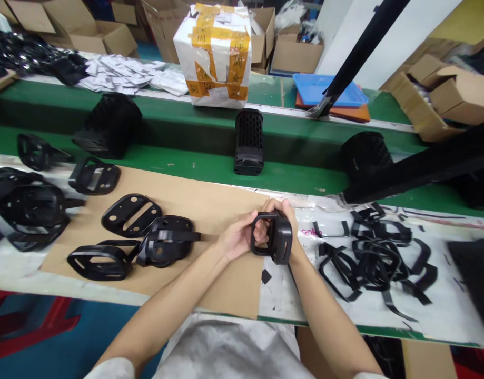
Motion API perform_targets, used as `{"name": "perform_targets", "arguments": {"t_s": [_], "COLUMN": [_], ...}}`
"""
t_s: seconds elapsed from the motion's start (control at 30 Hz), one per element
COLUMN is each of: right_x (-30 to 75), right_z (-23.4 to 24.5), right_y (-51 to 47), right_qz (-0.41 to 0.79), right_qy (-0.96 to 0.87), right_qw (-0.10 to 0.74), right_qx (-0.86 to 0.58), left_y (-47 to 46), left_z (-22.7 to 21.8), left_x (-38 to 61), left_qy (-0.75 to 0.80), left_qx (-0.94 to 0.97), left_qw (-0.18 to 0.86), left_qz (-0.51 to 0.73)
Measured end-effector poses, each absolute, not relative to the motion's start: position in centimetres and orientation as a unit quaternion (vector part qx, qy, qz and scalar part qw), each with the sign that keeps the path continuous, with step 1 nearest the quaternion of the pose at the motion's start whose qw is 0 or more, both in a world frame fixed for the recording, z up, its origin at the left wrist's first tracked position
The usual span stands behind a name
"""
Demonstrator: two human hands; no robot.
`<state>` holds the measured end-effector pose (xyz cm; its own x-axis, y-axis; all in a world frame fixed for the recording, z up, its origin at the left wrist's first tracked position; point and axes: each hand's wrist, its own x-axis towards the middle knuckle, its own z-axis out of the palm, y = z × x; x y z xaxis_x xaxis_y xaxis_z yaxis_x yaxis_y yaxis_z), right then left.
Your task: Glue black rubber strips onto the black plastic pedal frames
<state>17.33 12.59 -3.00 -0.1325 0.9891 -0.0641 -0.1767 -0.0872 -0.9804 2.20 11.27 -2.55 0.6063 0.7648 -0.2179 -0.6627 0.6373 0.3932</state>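
Between both hands, above the right edge of the brown cardboard sheet (226,284), is a black plastic bracket (282,239) with a looped handle on its left side. My left hand (239,234) has its fingers closed round the handle loop. Behind and to the right of the bracket's plate, my right hand (287,213) grips it; part of that hand is hidden. Left of my hands, similar brackets (168,242) lie on the cardboard, along with a flat slotted black plate (131,215). To the right lies a tangled pile of black strips (378,260).
A green conveyor (194,163) runs behind the bench, carrying black perforated housings (248,142). Beyond it stand a taped white box (214,58) and a blue tray (331,89). A black metal post (364,47) slants at the right. More brackets (32,205) are heaped at far left.
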Motion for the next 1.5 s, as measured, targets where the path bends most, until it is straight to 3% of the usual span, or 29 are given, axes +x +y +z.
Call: {"name": "perform_targets", "arguments": {"t_s": [0.3,0.43,0.6,0.87,1.07,1.3,1.5], "right_x": [17.0,17.5,18.3,20.4,19.6,18.8,17.7], "right_z": [-3.0,-2.6,-2.0,-2.2,-3.3,-2.3,-1.0], "right_y": [12.8,13.2,14.1,13.9,14.3,13.2,13.2], "right_qz": [0.553,0.517,0.521,0.648,0.604,0.634,0.551], "right_qy": [-0.454,-0.426,-0.375,-0.377,-0.340,-0.330,-0.373], "right_qw": [0.525,0.584,0.660,0.555,0.614,0.598,0.643], "right_qx": [-0.460,-0.458,-0.390,-0.360,-0.378,-0.362,-0.381], "left_y": [11.3,11.8,11.9,11.0,11.1,10.9,11.0], "left_z": [-2.4,-2.4,-2.3,-3.0,-3.4,-3.0,-2.7], "left_x": [2.4,1.8,1.6,2.4,2.9,2.3,1.5], "left_qy": [0.303,0.327,0.298,0.225,0.206,0.172,0.187], "left_qx": [0.264,0.359,0.317,0.225,0.195,0.216,0.268], "left_qw": [0.809,0.753,0.833,0.901,0.901,0.911,0.900], "left_qz": [0.429,0.444,0.341,0.295,0.328,0.305,0.290]}}
